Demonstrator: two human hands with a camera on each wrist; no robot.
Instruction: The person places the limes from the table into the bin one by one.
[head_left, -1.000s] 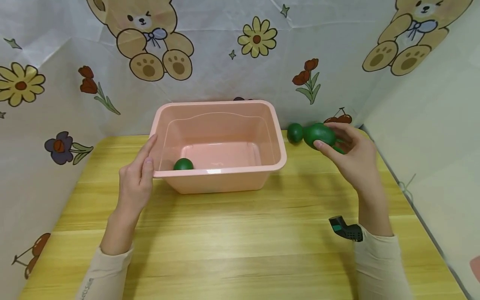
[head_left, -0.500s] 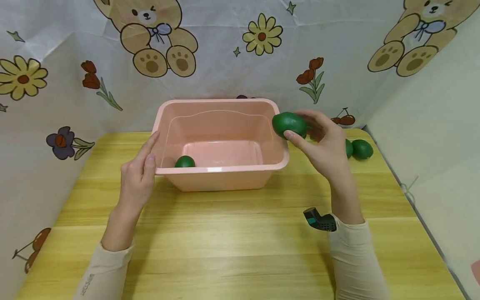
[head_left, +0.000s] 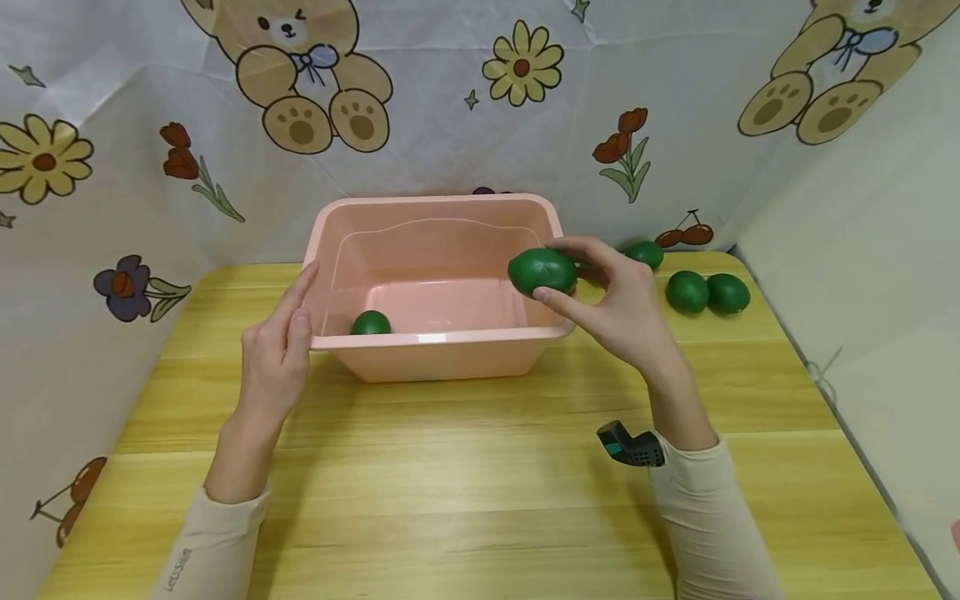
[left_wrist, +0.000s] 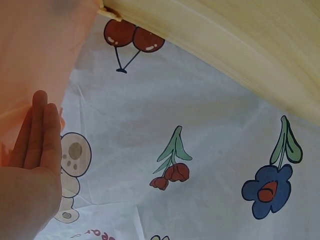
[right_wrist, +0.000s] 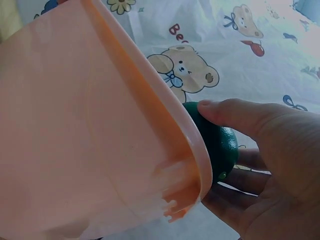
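Observation:
A pink plastic basin (head_left: 442,338) stands on the table, with one green lime (head_left: 371,322) inside at its front left. My left hand (head_left: 273,358) rests against the basin's left side, and in the left wrist view its straight fingers (left_wrist: 37,135) lie along the outer wall. Above the basin's right rim, my right hand (head_left: 611,304) holds another lime (head_left: 542,272) between thumb and fingers. The right wrist view shows this held lime (right_wrist: 220,145) just beyond the rim, partly covered by it. Whether another lime lies behind the right hand I cannot tell.
To the right of the basin lie a lime near the back cloth (head_left: 643,254), partly hidden by the hand, and two limes side by side, the left one (head_left: 687,292) touching the right one (head_left: 728,293). A printed cloth with bears and flowers hangs behind the wooden table (head_left: 465,492).
My right hand has carried the lime leftward from the table's back right to over the basin's right rim. The left hand stays at the basin's side. Limes behind the right hand have come into view.

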